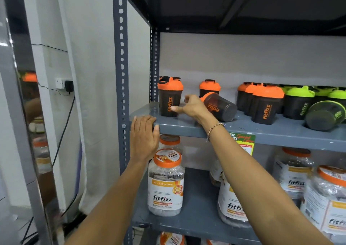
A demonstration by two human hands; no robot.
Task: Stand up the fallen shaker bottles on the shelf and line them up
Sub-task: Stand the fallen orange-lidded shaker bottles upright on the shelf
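Observation:
On the grey shelf an orange-lidded black shaker bottle stands upright at the far left. My right hand is open between it and a fallen orange-lidded shaker, which lies on its side with its base toward me. My thumb touches the upright one. Another upright orange shaker stands behind. Further right are several upright orange shakers and green-lidded ones. A green shaker lies fallen at the right. My left hand rests flat on the shelf's front corner.
The slotted metal upright frames the shelf's left side. Below are large orange-lidded clear tubs and a promotional tag on the shelf edge. A wall socket with cables is at the left.

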